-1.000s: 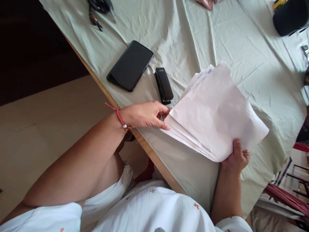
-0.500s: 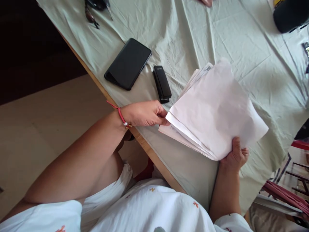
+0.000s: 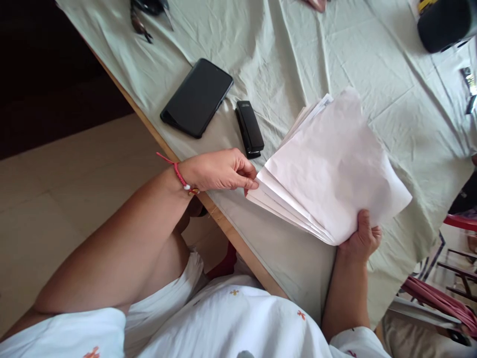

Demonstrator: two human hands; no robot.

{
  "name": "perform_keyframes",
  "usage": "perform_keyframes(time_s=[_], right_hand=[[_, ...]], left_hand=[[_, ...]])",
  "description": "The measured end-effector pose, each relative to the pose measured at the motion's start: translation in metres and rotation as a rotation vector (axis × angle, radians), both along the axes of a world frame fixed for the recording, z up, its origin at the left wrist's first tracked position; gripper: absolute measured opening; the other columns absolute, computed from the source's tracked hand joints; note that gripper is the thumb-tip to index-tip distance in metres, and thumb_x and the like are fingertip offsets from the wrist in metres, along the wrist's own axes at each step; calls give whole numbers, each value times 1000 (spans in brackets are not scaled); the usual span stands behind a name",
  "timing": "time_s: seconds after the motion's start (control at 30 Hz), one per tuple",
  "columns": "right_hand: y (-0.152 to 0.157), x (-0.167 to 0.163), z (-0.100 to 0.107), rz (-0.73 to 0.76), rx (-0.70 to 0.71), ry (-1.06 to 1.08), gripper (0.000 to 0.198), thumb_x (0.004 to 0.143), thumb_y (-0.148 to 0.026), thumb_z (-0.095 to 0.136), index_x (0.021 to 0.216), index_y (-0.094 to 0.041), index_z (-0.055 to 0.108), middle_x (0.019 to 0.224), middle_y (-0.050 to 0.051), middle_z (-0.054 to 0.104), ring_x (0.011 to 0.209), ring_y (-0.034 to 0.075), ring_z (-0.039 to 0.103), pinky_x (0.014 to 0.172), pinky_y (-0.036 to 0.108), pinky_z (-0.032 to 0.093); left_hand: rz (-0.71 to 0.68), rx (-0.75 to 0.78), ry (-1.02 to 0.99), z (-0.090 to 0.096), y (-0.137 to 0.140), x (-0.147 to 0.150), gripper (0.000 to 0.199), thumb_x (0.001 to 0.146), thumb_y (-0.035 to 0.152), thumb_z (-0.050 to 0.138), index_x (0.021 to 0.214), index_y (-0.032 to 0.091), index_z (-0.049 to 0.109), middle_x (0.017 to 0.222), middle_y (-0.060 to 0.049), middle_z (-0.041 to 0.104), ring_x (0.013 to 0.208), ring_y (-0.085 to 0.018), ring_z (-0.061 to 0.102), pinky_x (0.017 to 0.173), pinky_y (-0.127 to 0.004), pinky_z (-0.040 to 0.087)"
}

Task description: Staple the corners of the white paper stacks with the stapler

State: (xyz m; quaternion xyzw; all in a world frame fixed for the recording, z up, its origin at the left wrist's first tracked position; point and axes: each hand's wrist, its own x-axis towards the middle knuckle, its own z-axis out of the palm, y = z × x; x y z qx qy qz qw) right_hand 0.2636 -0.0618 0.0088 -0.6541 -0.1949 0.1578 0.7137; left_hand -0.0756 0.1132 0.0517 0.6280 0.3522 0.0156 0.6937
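A sheaf of loose papers is held above the cloth-covered table, its sheets fanned at the left edge and its top sheet blank and creased. My right hand grips the near right edge, thumb on top and the other fingers mostly hidden beneath. At the left corner my left hand, with a red thread bracelet on its wrist, pinches sheet edges between thumb and fingers. How many sheets it pinches cannot be made out. Just beyond that hand lies a black stapler.
A black phone lies left of the stapler, close to the wooden table edge. Dark sunglasses, partly cut off, rest at the far left. A black object stands at the far right on the pale green cloth.
My left hand has shifted slightly left and up. The sheets at the left corner lie differently, and the printed text seen there before is now covered. My right hand keeps its hold.
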Motion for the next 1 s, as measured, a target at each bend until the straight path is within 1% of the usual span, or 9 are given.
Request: perform_keyframes(time_s=[0.1,0.17,0.23,0.33,0.43,0.5,0.6,0.8,1.0], right_hand=[[1,0,0,-3,6,8,39,65,-35,95,94,-13,80,87,2,80,81,12,72,78,21,64],[1,1,0,-9,-1,9,42,63,-37,96,93,-13,80,88,3,80,80,13,72,77,21,64],[1,1,0,-18,-17,5,45,61,-39,97,93,-12,79,89,4,80,79,13,72,75,22,64],[1,1,0,-26,-48,-3,48,60,-42,97,93,-13,79,92,5,81,79,14,72,72,24,64],[1,-1,0,-20,-55,2,49,59,-42,97,94,-13,79,93,5,80,80,14,72,72,25,64],[1,-1,0,-17,-51,3,50,60,-43,97,95,-12,79,93,5,80,80,14,72,73,25,64],[1,0,0,-38,-45,-7,48,64,-46,95,95,-12,79,94,5,80,80,14,71,73,25,64],[2,2,-2,-68,-31,19,43,65,-46,95,91,-14,79,92,2,79,77,12,70,73,23,63],[1,3,-2,-59,-41,11,44,65,-46,94,90,-14,79,91,2,79,78,13,70,73,24,63]], left_hand=[[71,-78,-27,4,-2,0,24,76,37,77,81,14,72,61,4,45,53,-6,31,54,-24,24],[140,-97,-72,6,-3,1,29,76,39,79,90,14,72,67,3,48,54,-6,31,54,-23,25],[194,-104,-106,7,-4,3,34,76,43,81,93,15,71,72,2,52,56,-6,32,54,-22,27],[210,-103,-117,5,-5,6,36,76,48,82,85,16,68,72,2,51,58,-6,34,55,-23,27],[220,-65,-116,0,-5,10,34,77,44,81,74,16,63,66,4,44,58,-7,32,57,-24,26],[227,-31,-113,-2,-5,12,32,79,41,78,71,16,60,63,5,42,58,-7,32,58,-25,26],[215,-15,-113,-4,-5,12,32,82,41,75,69,17,60,60,5,40,57,-7,32,58,-26,26],[188,-23,-122,-4,-3,10,36,80,43,77,66,17,57,58,5,38,57,-7,31,57,-26,25],[179,3,-126,-2,-3,10,41,81,47,77,64,17,54,57,5,41,56,-6,32,55,-25,26]])
